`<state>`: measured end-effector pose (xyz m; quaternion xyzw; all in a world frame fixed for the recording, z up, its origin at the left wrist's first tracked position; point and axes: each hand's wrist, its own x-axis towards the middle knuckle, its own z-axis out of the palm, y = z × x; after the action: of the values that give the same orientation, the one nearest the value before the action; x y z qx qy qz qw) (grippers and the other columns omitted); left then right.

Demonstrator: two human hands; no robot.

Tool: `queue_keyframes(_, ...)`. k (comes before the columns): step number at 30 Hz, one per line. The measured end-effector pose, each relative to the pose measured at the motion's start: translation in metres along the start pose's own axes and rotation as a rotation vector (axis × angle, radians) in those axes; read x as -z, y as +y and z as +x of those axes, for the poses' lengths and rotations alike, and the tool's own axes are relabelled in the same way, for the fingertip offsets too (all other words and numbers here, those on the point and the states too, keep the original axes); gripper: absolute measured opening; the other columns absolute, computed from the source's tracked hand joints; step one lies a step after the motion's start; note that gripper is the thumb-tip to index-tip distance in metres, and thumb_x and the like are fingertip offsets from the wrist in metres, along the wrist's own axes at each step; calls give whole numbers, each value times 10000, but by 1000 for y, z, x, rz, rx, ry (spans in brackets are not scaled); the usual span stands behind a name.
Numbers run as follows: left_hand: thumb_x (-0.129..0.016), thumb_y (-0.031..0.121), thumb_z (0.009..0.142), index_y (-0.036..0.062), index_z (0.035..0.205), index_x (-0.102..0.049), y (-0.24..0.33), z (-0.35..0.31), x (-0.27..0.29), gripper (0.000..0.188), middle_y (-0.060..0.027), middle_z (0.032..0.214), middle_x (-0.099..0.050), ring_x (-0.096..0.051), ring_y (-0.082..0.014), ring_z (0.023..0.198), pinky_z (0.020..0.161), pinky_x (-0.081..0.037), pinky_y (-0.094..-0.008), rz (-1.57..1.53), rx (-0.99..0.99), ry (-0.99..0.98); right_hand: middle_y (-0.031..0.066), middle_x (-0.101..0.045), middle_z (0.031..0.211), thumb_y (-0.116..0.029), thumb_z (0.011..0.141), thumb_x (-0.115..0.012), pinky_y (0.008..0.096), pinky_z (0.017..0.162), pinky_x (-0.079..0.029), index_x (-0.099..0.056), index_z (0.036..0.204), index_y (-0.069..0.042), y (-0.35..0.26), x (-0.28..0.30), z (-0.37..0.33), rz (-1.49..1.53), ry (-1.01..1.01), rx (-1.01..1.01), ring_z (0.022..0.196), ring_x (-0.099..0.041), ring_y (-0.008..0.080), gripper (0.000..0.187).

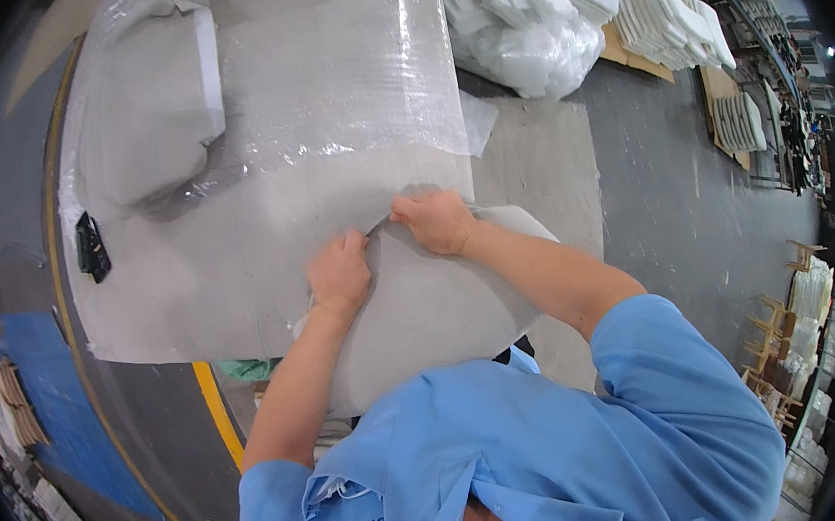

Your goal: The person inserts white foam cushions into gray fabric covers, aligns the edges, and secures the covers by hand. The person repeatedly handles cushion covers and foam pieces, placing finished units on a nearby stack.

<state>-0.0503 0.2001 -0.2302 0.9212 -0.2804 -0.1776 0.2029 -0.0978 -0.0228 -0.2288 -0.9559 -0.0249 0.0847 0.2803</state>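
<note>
A light grey fabric-covered cushion [431,299] lies against my front, over the near edge of the work table [170,304]. At its far edge, my left hand [340,271] is closed with thumb and fingers pinching the grey fabric. A little farther and to the right, my right hand [434,222] is closed on the same edge. A short dark gap shows between the fabric and the hands. My fingertips are partly hidden by the knuckles.
At the table's far left, another grey cushion [146,106] sits beside clear plastic sheeting [341,87]. A small black object [92,248] rests at the left edge. White padded pieces [659,1] are stacked at the far right, near a plastic-wrapped bundle [537,43]. Wooden frames [772,337] stand farther right.
</note>
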Motion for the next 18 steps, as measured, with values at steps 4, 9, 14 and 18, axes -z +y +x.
queue_keyframes(4, -540, 334, 1039, 99, 1035, -647, -6, 1, 13, 258, -166, 953, -715, -690, -414, 884, 762, -523, -548, 31, 8, -72, 144, -733, 935, -362, 997, -622, 519, 767, -530, -615, 1039, -137, -2, 27, 11, 23, -179, -4, 908, -700, 382, 229)
queue_keyframes(9, -584, 406, 1015, 41, 888, -676, -33, -18, 52, 398, -215, 885, -686, -650, -448, 860, 762, -489, -549, -34, 19, -218, 124, -704, 988, -326, 962, -683, 485, 851, -520, -666, 996, -119, 47, 71, -15, -153, -334, 123, 998, -663, 360, 211)
queue_keyframes(14, -580, 383, 1020, 48, 879, -734, -47, -25, 33, 395, -200, 934, -710, -677, -415, 883, 771, -516, -528, 47, 91, -133, 118, -671, 979, -340, 978, -654, 477, 850, -524, -671, 945, -104, 54, 63, -27, -25, -205, -25, 1039, -658, 358, 239)
queue_keyframes(18, -579, 377, 1018, 36, 862, -723, -45, -20, 29, 402, -190, 899, -696, -664, -411, 850, 759, -512, -518, 129, 109, -83, 90, -654, 936, -302, 978, -654, 498, 806, -513, -664, 928, -94, 58, 55, -25, 28, -99, -88, 985, -663, 340, 215)
